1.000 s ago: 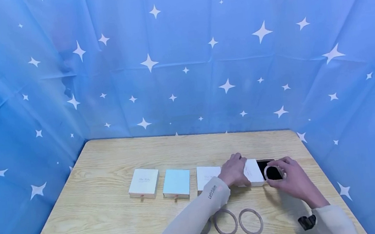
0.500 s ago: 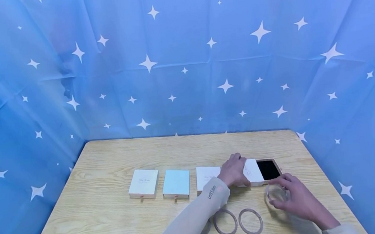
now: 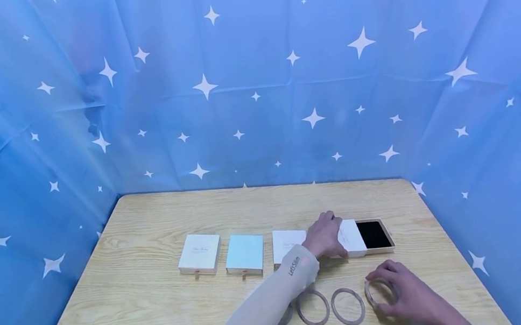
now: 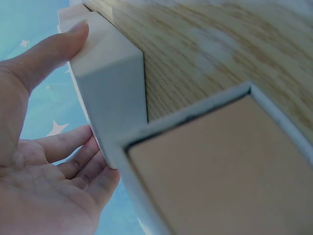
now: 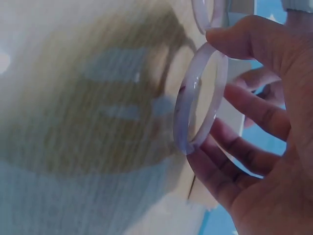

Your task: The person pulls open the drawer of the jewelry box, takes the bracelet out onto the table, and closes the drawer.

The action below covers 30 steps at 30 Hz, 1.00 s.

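My left hand grips the white sleeve of the box at the right end of the row, thumb on one side and fingers on the other. Out of that sleeve, toward the right, sticks a drawer with a black lining. Below it, my right hand pinches a translucent bangle between thumb and fingertips, tilted close over the table. Just left of it lies a second bangle, then a third. Part of another bangle shows past my left sleeve.
Left of my left hand, a white box, a light blue box and another white box stand in a row on the wooden table. A blue curtain with white stars hangs around the table.
My right hand has carried the bangle from over the black-lined drawer down toward the near side, beside the other bangles. My left hand has stayed on the box.
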### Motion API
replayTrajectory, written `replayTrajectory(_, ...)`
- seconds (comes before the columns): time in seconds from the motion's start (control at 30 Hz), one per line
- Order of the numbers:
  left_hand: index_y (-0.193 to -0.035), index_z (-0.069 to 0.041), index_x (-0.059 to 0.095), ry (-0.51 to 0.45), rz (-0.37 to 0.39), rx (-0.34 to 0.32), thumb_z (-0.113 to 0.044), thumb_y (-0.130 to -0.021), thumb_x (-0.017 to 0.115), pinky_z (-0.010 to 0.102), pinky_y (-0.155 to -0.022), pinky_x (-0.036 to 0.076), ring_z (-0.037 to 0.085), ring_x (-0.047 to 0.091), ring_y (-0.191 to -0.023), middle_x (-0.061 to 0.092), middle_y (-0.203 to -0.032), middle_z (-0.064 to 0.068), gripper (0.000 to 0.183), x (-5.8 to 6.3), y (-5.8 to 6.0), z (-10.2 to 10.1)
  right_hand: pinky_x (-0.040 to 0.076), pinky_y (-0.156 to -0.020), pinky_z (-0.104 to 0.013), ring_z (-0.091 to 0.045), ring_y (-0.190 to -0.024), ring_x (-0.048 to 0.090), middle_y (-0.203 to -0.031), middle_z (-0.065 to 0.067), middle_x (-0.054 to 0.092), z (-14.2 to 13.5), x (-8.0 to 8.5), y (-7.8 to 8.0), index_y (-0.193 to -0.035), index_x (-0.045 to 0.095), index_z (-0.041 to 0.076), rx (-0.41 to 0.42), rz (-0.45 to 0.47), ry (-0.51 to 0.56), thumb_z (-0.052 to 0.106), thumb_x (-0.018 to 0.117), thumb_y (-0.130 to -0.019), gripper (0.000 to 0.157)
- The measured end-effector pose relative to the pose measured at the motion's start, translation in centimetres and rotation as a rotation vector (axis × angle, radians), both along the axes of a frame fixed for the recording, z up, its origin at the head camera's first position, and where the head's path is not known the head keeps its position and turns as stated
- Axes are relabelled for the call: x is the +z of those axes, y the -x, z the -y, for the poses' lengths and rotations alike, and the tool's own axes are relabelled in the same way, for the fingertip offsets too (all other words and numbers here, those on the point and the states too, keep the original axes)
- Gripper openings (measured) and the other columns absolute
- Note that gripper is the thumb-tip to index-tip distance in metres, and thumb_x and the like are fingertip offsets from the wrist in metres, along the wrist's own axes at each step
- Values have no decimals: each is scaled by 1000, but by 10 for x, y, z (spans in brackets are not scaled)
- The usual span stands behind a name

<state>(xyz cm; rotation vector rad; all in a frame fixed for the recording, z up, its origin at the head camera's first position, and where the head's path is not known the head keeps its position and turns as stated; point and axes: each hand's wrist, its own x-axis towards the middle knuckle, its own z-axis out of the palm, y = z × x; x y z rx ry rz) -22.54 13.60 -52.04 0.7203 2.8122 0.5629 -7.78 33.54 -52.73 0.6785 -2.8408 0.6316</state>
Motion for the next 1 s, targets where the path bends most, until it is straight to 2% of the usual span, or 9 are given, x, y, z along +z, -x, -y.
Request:
replayTrajectory(0.13,-144,-20,57,0,-7,-1,-42,-67,94,24,-100,51,10,49,-125,53,-140,-6,89,2,0,0,51,-78,-25,-2,-95,52,-103,14,57,-1,-4,-3,-106,74,26,45,-48,-17,24,98,-53,58)
replayTrajectory(0.23,-143,-21,58,3,-6,0,-43,-66,95,23,-99,50,9,49,-124,53,-139,-7,88,1,0,-1,50,-77,-25,-2,-95,50,-104,14,57,-2,-5,-6,-106,74,26,70,-63,-41,26,98,-53,58)
replayTrajectory(0.43,-144,-21,57,5,-7,-5,-44,-67,95,23,-98,50,9,49,-125,53,-139,-7,89,0,1,-1,51,-76,-28,-1,-96,48,-106,16,56,-2,-2,-9,-107,72,31,96,-1,-86,29,96,-62,52)
replayTrajectory(0.57,-144,-21,57,0,-7,-3,-44,-67,95,23,-101,50,10,49,-129,52,-143,-6,89,-1,1,-1,52,-78,-29,-2,-98,49,-107,16,55,-1,-2,-9,-108,71,32,80,22,-101,31,96,-62,53)
replayTrajectory(0.73,-143,-22,58,-6,-4,1,-44,-67,95,23,-99,50,9,49,-126,53,-140,-7,86,0,0,-1,52,-81,-30,-5,-101,50,-110,16,55,-2,0,-9,-110,71,33,64,62,-114,33,96,-62,54)
replayTrajectory(1.0,-143,-23,58,-13,2,8,-44,-66,95,25,-102,50,9,49,-128,52,-143,-7,88,-1,0,-1,53,-85,-32,-9,-102,55,-112,13,61,0,5,-5,-112,71,28,92,63,-66,39,94,-68,51)
